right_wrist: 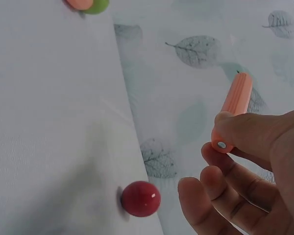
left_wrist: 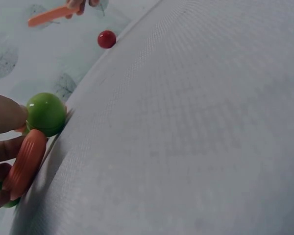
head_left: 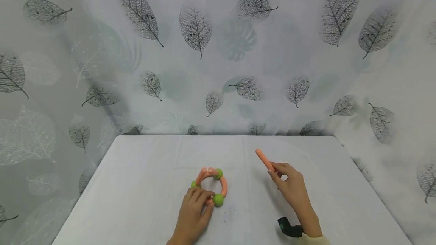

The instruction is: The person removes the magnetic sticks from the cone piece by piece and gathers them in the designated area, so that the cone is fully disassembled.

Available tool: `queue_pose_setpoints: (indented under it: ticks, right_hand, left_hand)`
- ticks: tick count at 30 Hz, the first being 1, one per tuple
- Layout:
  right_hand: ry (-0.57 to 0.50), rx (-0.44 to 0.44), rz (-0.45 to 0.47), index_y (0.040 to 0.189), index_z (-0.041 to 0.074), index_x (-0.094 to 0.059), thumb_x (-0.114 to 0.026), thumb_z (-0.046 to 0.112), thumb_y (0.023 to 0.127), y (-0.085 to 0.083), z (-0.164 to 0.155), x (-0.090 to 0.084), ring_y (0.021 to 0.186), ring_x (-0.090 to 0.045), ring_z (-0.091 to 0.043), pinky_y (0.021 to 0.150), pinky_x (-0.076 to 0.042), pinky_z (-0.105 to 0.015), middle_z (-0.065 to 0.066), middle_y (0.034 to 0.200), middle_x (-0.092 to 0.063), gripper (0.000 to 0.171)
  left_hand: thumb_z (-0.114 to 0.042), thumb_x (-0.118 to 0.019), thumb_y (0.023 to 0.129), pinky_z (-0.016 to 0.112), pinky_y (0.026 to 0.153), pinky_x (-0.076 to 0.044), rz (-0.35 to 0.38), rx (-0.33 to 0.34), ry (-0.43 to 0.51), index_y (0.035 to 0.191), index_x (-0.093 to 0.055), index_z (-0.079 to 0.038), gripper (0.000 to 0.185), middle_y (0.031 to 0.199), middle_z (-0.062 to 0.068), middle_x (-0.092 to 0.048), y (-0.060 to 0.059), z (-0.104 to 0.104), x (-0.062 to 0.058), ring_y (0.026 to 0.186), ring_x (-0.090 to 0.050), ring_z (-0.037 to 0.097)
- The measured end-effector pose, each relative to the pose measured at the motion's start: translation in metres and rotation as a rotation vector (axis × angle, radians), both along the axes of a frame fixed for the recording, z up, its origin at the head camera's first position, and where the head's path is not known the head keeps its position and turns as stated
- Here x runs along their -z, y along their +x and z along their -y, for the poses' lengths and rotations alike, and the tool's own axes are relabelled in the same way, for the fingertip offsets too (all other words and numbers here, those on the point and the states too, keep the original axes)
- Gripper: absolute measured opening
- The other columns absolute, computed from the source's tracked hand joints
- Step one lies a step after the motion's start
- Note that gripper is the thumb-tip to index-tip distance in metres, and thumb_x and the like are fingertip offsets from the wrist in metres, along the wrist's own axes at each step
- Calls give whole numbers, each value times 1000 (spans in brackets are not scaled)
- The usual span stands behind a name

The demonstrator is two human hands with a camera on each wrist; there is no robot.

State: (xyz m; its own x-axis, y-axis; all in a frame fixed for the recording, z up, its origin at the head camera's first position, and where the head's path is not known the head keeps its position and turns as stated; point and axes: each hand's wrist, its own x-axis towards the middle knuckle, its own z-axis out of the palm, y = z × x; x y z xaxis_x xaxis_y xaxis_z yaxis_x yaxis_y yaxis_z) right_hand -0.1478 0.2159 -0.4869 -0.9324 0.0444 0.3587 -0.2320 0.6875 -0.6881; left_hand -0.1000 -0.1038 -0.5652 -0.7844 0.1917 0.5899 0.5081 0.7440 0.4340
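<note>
Red ball (right_wrist: 140,198) near right hand (head_left: 293,188), fingers pinching orange stick (head_left: 265,160); left hand (head_left: 195,211) fingers clamped on ring (head_left: 212,186).

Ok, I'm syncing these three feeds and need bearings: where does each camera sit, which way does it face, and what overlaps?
Head: worn on the head, facing forward and down at the white table; shows the left hand on the orange-and-green ring and the right hand.
Left wrist: low by the tabletop, looking across it; fingers grip the ring.
Right wrist: looks past fingers pinching the orange stick.
Shared: both wrist views show the red ball and the stick.
</note>
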Motion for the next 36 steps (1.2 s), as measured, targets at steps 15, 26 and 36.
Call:
queue_pose_setpoints:
  ticks: [15,26,36]
  right_hand:
    - [-31,262,134,125,7,-76,-82,17,91,0,-48,10,67,-54,-9,52,-46,-22,-13,105,-74,36]
    - [-26,427,251,125,2,-74,-80,23,93,-1,-66,26,69,-47,-20,54,-35,-27,-18,89,-70,39]
    - [63,478,319,125,5,-74,-76,36,94,-4,-73,43,99,-65,-46,75,-29,-53,-25,103,-75,45]
  left_hand:
    - [-27,-89,80,37,91,-45,-8,-6,-22,112,-75,-24,35,101,-10,-66,2,0,-2,113,-55,15]
    - [-37,-89,80,39,94,-46,31,-12,-37,110,-73,-28,35,100,-13,-63,1,0,0,114,-53,12]
    - [-40,-88,81,40,98,-47,36,-9,-36,111,-73,-28,35,102,-13,-62,0,1,1,115,-53,13]
